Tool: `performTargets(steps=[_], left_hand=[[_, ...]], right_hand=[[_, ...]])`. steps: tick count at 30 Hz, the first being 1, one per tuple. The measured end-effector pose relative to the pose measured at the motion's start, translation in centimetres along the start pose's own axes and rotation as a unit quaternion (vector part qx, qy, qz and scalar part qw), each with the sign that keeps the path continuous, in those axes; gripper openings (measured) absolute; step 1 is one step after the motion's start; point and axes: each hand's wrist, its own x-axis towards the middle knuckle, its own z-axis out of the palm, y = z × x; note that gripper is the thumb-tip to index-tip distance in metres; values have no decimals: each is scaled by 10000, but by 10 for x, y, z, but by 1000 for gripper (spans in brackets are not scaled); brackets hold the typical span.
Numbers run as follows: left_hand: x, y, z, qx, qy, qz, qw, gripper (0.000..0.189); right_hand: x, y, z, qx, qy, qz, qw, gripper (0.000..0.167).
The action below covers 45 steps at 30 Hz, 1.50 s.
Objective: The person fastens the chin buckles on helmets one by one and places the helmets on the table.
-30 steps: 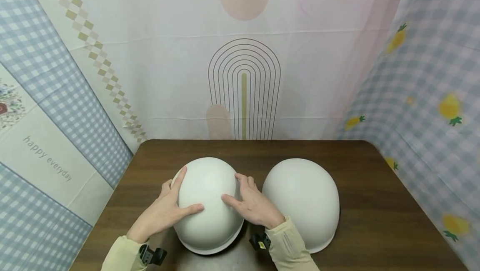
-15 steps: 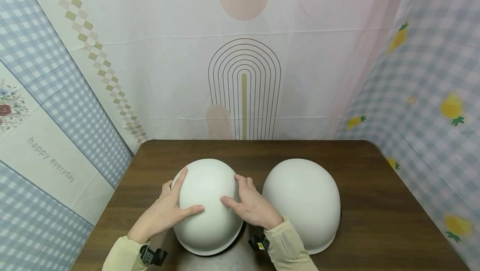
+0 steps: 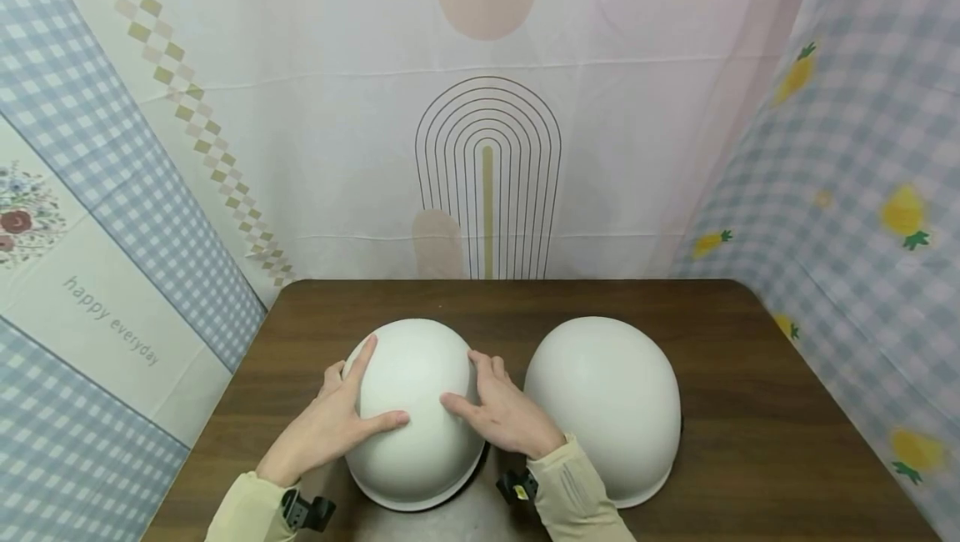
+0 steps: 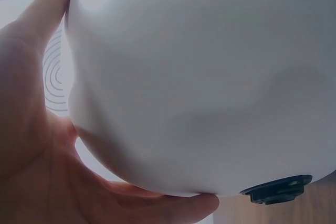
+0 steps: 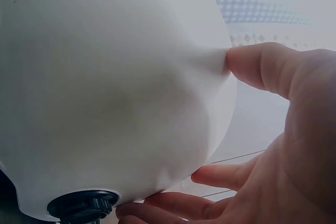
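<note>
A smooth white helmet point(image 3: 416, 459) with a dark lower edge is on the left half of the table. My left hand point(image 3: 322, 429) holds its left side, fingers over the far side and thumb across the near face. On the opposite side my right hand point(image 3: 513, 413) holds it the same way, thumb and fingers spread. In the left wrist view a black round fitting point(image 4: 277, 188) shows low on the shell. The right wrist view shows another black fitting point(image 5: 83, 203). The helmet's underside is hidden.
A second white helmet point(image 3: 603, 409) stands to the right, close behind my right forearm. Both are on a dark brown wooden table point(image 3: 750, 409). A patterned white curtain point(image 3: 337, 158) hangs at the back, with blue checked cloth point(image 3: 847, 217) at the sides.
The left helmet has tipped or shifted very slightly towards me. Both hands keep nearly the same hold. The second helmet stays in place.
</note>
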Motion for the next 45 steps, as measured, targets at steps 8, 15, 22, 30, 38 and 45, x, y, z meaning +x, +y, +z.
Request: performTargets(steps=[8, 15, 22, 30, 38, 45], left_hand=[[2, -1, 3, 146, 61, 57, 9999, 114], [2, 0, 3, 167, 50, 64, 9998, 114], [3, 1, 5, 287, 83, 32, 9995, 116], [0, 1, 9, 418, 78, -72, 9991, 124], [1, -1, 10, 438, 208, 0, 9988, 131], [3, -4, 10, 428, 265, 58, 9987, 130]], right_hand=[[0, 2, 2, 49, -13, 62, 10000, 89], [1, 4, 3, 58, -18, 56, 10000, 89], [4, 5, 3, -77, -203, 38, 9998, 88], [5, 5, 4, -200, -455, 21, 9988, 86], [3, 5, 4, -345, -476, 76, 9982, 86], [2, 4, 6, -416, -338, 149, 9985, 87]])
